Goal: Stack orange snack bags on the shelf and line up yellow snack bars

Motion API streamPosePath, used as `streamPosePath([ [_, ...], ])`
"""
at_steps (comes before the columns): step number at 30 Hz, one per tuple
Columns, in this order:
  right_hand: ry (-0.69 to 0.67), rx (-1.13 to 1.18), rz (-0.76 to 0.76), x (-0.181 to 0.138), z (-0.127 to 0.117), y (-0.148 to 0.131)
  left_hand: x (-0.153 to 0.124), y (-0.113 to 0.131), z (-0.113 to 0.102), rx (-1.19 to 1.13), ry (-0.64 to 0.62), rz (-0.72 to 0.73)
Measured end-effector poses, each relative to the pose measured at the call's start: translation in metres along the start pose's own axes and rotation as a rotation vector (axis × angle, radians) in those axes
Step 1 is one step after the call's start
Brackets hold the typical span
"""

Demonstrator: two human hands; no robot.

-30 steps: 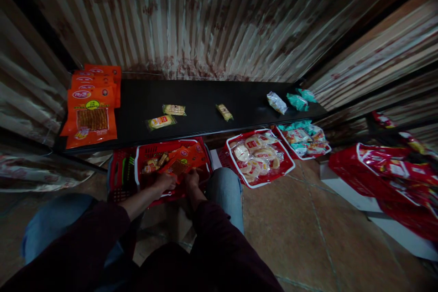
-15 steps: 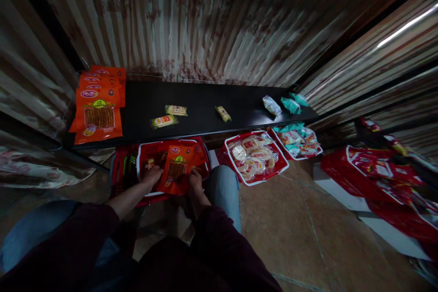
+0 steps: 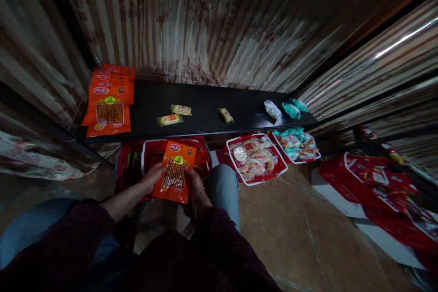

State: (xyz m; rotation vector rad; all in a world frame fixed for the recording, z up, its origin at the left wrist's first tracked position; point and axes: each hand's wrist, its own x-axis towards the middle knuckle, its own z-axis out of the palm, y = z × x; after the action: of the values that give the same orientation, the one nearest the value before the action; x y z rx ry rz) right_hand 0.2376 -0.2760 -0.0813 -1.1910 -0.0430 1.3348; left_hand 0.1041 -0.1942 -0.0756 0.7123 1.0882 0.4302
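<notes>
Orange pouch up over the basket, grasped from both sides.
A second ago it lay aslant, low in the basket; now face-up, lengthwise to the body, front print in full view. Likely means one pouch singled out and in hand. Left grip pinches its left edge, right grip its right, both near mid-length; pouch spans between, lower end toward the body. Contact with the near rim: cannot tell.

Left fingers and right fingers hold an orange packet, partly hiding a red basket.
</notes>
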Motion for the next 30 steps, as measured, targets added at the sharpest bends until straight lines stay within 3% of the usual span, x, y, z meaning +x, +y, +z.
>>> streamPosePath([
  [5,-0.063,0.009,0.025,-0.005,0.005,-0.005,-0.003,0.009,0.003,0.016,0.065,0.123],
  [10,-0.103,0.035,0.059,-0.016,0.012,-0.016,-0.005,0.018,0.006,0.202,0.175,0.301],
  [14,-0.109,0.082,0.058,-0.024,0.025,-0.024,-0.006,0.024,0.005,0.28,0.176,0.411],
  [23,-0.182,0.142,0.013,-0.038,0.055,-0.032,-0.005,0.034,0.002,0.225,0.177,0.538],
  [30,-0.193,0.115,-0.038,-0.041,0.081,-0.039,-0.006,0.035,0.008,0.252,0.283,0.719],
])
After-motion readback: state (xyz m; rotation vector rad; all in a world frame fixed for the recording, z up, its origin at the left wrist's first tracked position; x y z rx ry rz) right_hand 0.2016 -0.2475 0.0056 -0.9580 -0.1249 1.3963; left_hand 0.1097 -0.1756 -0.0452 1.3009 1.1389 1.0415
